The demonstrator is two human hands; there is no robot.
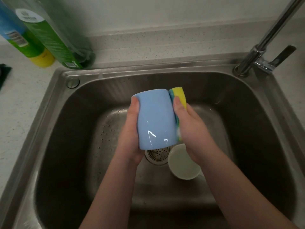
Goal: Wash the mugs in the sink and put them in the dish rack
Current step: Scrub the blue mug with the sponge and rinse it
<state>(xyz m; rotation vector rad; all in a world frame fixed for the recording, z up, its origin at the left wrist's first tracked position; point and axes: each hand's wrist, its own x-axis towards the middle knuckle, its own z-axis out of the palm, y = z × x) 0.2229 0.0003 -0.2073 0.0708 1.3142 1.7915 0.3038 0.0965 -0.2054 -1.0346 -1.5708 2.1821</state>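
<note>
At frame centre, above the steel sink (54, 113), the left hand (130, 134) grips a blue mug (156, 119), its long axis running up-down in the frame and tilted slightly; which end is the mouth cannot be told. The right hand (191, 129) presses a yellow sponge (179, 98) against the mug's right side. A white mug (183, 164) stands below, beside the drain (157, 154)

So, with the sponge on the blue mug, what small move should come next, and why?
Probably slide the sponge along the blue mug wall. The right hand presses it against the mug's side, the left hand holds the mug above the sink, and no water runs from the tap.
</note>
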